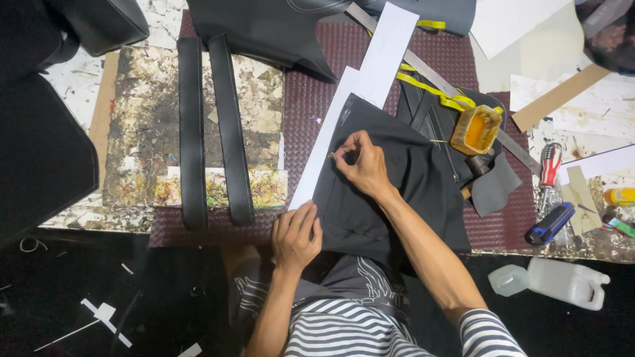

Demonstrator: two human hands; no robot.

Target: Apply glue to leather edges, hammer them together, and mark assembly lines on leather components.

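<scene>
Far left: big black panel (40, 158) hanging over the bench edge, rounded corner showing. Next over, two black straps (208, 132) lying side by side, running top to bottom across a paint-splattered board (152, 119). All of that parked on a dark red woven mat (311, 106).

Middle: long white paper strip (360, 92) slanting from upper right down to lower left, tucked right along the left edge of the black leather piece (390, 192). Left hand (296, 235) pressed flat near the lower left corner of that piece, fingers released and spread a bit, fingertips touching the strip's lower end. Right hand (362, 165) up on the leather near its upper left edge, thumb and forefinger pinched on a small thin tool (333, 156), too tiny to tell what exactly.

Right of that: yellow tape measure (433, 89) draped across a metal ruler (456, 99), open pot of orange glue (475, 129) sitting on black material. Further right, red-handled screwdriver (550, 164), blue utility knife (551, 223), paper scraps. Bottom right, translucent white jug (562, 281) lying on its side below the bench edge.
</scene>
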